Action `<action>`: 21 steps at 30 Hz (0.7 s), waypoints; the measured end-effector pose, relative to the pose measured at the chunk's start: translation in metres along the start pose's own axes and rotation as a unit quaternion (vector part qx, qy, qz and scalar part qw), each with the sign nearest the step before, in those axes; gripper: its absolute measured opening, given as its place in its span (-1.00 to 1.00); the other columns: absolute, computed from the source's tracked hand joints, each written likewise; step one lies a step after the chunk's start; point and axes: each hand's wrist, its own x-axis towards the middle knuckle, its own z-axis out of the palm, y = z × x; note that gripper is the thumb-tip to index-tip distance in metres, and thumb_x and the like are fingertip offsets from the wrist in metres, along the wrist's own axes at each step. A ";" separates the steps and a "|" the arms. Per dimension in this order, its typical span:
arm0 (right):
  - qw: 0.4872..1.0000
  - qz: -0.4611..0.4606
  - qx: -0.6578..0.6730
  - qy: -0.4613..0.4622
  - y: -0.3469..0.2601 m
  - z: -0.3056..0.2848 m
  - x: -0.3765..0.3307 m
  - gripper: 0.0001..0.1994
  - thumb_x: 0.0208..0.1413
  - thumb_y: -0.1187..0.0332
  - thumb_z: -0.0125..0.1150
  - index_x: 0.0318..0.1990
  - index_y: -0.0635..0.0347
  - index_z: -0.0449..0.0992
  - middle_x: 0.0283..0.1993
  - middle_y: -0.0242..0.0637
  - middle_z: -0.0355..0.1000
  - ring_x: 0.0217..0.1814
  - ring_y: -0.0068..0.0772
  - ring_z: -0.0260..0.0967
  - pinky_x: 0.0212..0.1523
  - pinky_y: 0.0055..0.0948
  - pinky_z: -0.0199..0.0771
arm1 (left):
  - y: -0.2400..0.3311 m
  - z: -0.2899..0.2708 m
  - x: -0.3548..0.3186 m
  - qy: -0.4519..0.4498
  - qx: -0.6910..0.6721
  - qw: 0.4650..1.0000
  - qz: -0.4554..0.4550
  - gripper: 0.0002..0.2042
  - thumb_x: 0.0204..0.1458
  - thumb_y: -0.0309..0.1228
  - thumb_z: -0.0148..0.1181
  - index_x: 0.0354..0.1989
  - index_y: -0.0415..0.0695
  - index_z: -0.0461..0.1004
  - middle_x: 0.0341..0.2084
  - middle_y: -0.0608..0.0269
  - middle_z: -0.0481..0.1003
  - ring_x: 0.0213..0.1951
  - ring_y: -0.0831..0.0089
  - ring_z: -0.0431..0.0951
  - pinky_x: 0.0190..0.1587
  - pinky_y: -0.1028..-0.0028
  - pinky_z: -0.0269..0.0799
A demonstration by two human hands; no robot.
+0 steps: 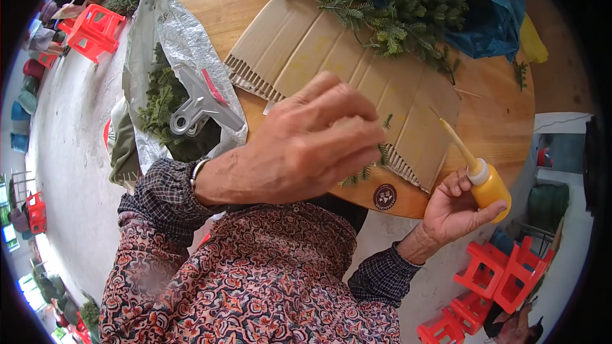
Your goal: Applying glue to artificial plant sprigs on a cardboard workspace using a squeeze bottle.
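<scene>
The left hand (306, 143) hovers palm-down over the near edge of the cardboard (357, 70), fingers curled together. Green tips of a sprig (366, 172) poke out from under it, so it seems to be pinching that sprig, though the grip itself is hidden. The right hand (456, 213), near and to the right of the table (503, 121), is closed around a yellow glue bottle (488, 185), its long nozzle tilted up and left toward the cardboard.

The step in hand looks like gluing: a sprig held ready, the bottle brought up beside it. The next move would call for bringing nozzle tip and sprig stem together over the cardboard, with a light squeeze so the glue does not run.

More greenery (389, 6) is piled at the far side, a plastic bag (172, 38) with a grey clip (201, 102) lies left, and red stools (503, 274) stand on the floor.
</scene>
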 end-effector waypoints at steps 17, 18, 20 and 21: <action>0.999 0.002 0.033 0.000 0.000 0.002 -0.003 -0.37 0.04 -0.02 0.24 0.01 0.40 0.27 -0.34 -0.12 0.33 -0.44 -0.52 0.22 -0.54 -0.68 0.27 | -0.015 -0.017 0.009 -0.140 -0.070 0.979 -0.133 -0.71 -0.03 -0.58 0.13 -0.11 -0.07 0.52 -0.27 0.24 0.46 -0.34 0.42 0.39 -0.29 0.46 0.37; 0.999 0.002 0.035 0.000 0.000 0.002 -0.003 -0.37 0.04 -0.02 0.25 0.01 0.40 0.27 -0.33 -0.12 0.33 -0.43 -0.52 0.22 -0.54 -0.68 0.27 | -0.017 -0.016 0.010 -0.156 -0.048 0.981 -0.102 -0.71 -0.04 -0.57 0.11 -0.10 -0.08 0.50 -0.24 0.23 0.44 -0.32 0.39 0.39 -0.28 0.45 0.37; 0.999 0.002 0.039 0.000 0.000 0.002 -0.003 -0.38 0.04 -0.01 0.26 0.01 0.40 0.27 -0.33 -0.12 0.33 -0.43 -0.51 0.22 -0.53 -0.68 0.27 | -0.021 -0.015 0.010 -0.183 -0.002 0.982 -0.039 -0.70 -0.04 -0.53 0.09 -0.08 -0.08 0.47 -0.17 0.22 0.41 -0.27 0.33 0.40 -0.24 0.42 0.37; 0.999 0.002 0.040 0.005 0.000 0.002 -0.003 -0.38 0.03 -0.01 0.26 0.01 0.40 0.28 -0.32 -0.12 0.33 -0.42 -0.51 0.22 -0.53 -0.68 0.27 | -0.022 -0.014 0.010 -0.203 0.028 0.979 -0.017 -0.69 -0.04 -0.51 0.08 -0.07 -0.08 0.46 -0.14 0.21 0.40 -0.25 0.30 0.40 -0.23 0.40 0.37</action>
